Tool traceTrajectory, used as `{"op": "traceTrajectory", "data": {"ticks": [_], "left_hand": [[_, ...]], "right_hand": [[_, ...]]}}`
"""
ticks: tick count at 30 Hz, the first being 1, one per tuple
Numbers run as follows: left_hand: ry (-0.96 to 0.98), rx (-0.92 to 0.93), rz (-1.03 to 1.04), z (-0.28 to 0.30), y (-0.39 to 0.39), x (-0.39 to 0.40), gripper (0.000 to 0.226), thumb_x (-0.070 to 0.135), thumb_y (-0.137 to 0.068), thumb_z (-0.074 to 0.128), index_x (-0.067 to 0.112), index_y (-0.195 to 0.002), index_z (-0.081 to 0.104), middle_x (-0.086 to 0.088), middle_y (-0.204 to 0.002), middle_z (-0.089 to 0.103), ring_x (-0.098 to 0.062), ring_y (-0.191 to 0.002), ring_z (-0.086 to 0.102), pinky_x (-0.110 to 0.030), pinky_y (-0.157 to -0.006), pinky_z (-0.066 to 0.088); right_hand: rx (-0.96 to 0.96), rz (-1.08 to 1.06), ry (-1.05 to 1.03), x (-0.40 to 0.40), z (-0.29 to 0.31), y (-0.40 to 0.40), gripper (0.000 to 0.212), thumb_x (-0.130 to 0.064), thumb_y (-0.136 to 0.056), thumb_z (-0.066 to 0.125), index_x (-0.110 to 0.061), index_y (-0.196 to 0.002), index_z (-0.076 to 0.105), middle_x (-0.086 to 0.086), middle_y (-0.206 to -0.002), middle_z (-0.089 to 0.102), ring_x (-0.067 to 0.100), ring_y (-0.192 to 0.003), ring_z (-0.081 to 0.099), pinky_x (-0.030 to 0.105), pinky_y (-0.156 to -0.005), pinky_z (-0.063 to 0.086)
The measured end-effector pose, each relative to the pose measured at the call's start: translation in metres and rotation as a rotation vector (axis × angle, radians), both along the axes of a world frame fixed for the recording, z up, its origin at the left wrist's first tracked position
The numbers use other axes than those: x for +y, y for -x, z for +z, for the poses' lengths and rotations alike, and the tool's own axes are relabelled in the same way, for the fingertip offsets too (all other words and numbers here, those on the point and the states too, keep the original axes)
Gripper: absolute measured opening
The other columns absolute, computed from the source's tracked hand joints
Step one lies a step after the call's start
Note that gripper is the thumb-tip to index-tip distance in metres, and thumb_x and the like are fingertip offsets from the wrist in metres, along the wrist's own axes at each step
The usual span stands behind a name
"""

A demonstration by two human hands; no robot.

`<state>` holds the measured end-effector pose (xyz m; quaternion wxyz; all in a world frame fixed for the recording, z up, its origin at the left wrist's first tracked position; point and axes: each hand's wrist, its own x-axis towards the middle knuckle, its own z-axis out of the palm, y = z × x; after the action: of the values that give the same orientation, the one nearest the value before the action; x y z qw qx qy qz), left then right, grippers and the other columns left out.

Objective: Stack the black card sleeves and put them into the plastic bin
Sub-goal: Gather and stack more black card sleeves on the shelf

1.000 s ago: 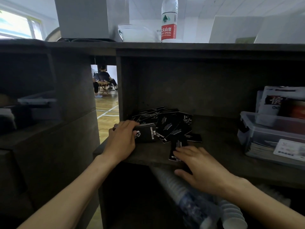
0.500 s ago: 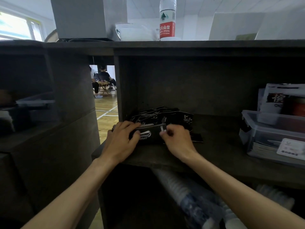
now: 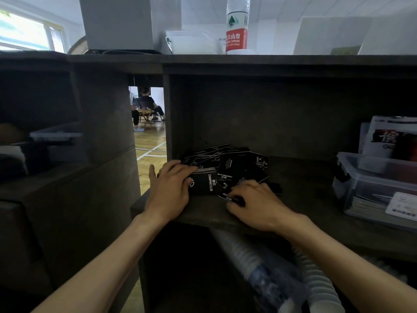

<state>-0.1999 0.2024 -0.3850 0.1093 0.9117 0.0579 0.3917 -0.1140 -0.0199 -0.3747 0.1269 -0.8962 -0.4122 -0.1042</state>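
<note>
Two hands work: left hand (image 3: 169, 188) grips the sleeve stack (image 3: 204, 182), right hand (image 3: 257, 203) pinches a loose sleeve (image 3: 226, 196).

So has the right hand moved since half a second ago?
Yes. The right hand left the held stack, shifting right and nearer along the shelf, toward the plastic bin.

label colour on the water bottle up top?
Red, with white lettering, on the water bottle; head view.

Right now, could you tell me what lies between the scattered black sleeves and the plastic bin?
Only bare dark shelf, seen in the head view, separates the sleeves from the bin.
</note>
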Motion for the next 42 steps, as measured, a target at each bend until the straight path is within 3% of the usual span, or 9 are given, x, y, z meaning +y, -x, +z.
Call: {"op": "traceTrajectory", "data": {"ticks": [4,7,15,19,22,27,31,36,42], "left_hand": [[0.054,0.051,-0.049,0.004,0.000,-0.002,0.040,0.014,-0.097,0.051,0.025,-0.135,0.058,0.005,-0.131,0.058,-0.018,-0.125,0.044,-0.055,-0.101,0.039],[0.060,0.062,-0.037,0.004,0.001,-0.003,0.040,0.014,-0.098,0.050,0.023,-0.137,0.056,0.004,-0.132,0.056,-0.019,-0.125,0.043,-0.053,-0.097,0.042],[0.060,0.080,-0.035,0.002,0.001,-0.001,0.042,0.018,-0.100,0.045,0.026,-0.140,0.052,0.007,-0.135,0.053,-0.016,-0.126,0.040,-0.052,-0.099,0.041],[0.124,0.101,-0.061,0.005,0.003,-0.001,0.049,0.032,-0.094,0.033,0.025,-0.139,0.053,0.007,-0.136,0.053,-0.012,-0.126,0.039,-0.052,-0.102,0.038],[0.119,0.100,-0.051,0.005,0.002,-0.001,0.049,0.047,-0.095,0.034,0.030,-0.136,0.054,0.009,-0.132,0.055,-0.011,-0.123,0.041,-0.050,-0.099,0.041],[0.079,0.033,-0.054,0.001,-0.002,0.003,0.037,0.041,-0.095,0.056,0.030,-0.130,0.059,0.010,-0.124,0.060,-0.015,-0.118,0.043,-0.050,-0.094,0.044],[0.056,-0.018,-0.045,-0.001,-0.001,0.002,0.034,0.029,-0.094,0.060,0.028,-0.128,0.062,0.010,-0.120,0.063,-0.015,-0.123,0.036,-0.054,-0.097,0.041],[0.034,0.027,-0.024,0.001,-0.002,0.001,0.037,0.020,-0.096,0.055,0.027,-0.132,0.059,0.009,-0.127,0.061,-0.015,-0.125,0.041,-0.054,-0.099,0.039],[0.008,0.093,0.020,0.000,-0.004,0.001,0.042,0.017,-0.098,0.048,0.028,-0.139,0.052,0.009,-0.136,0.052,-0.015,-0.127,0.039,-0.050,-0.095,0.040]], "right_hand": [[0.021,0.070,0.006,-0.039,0.005,0.033,0.061,-0.081,-0.073,0.048,-0.035,-0.112,0.061,-0.016,-0.117,0.060,0.004,-0.107,0.050,0.025,-0.091,0.039],[-0.076,0.178,-0.028,-0.056,0.003,0.050,0.025,-0.049,-0.089,0.063,-0.030,-0.106,0.062,-0.014,-0.107,0.063,0.005,-0.101,0.057,0.032,-0.088,0.048],[-0.097,0.157,-0.916,-0.028,0.029,0.054,0.008,-0.020,-0.093,0.065,-0.026,-0.090,0.061,-0.011,-0.081,0.065,0.010,-0.071,0.065,0.023,-0.060,0.054],[0.209,-0.025,-0.897,0.015,0.019,0.027,0.010,-0.019,-0.093,0.065,-0.020,-0.086,0.059,-0.003,-0.084,0.065,0.013,-0.077,0.066,0.036,-0.066,0.058],[0.193,-0.104,-0.614,0.039,0.009,0.008,0.018,-0.029,-0.091,0.067,-0.025,-0.079,0.055,-0.008,-0.083,0.060,0.006,-0.077,0.059,0.022,-0.063,0.048],[0.132,-0.063,-0.501,0.032,0.007,-0.014,0.015,-0.043,-0.089,0.067,-0.030,-0.096,0.066,-0.009,-0.101,0.060,0.011,-0.098,0.057,0.036,-0.088,0.048],[0.161,-0.029,-0.098,0.008,0.001,-0.013,0.057,-0.057,-0.095,0.049,-0.022,-0.139,0.054,0.000,-0.148,0.047,0.019,-0.140,0.035,0.037,-0.116,0.026],[-0.015,0.041,-0.003,-0.025,-0.010,0.024,0.089,-0.097,-0.068,0.029,-0.038,-0.130,0.053,-0.017,-0.135,0.052,0.004,-0.127,0.038,0.023,-0.098,0.024],[-0.208,0.265,-0.274,-0.055,0.002,0.057,0.017,-0.036,-0.100,0.048,-0.026,-0.100,0.061,-0.012,-0.093,0.064,0.005,-0.086,0.060,0.030,-0.077,0.050]]}}
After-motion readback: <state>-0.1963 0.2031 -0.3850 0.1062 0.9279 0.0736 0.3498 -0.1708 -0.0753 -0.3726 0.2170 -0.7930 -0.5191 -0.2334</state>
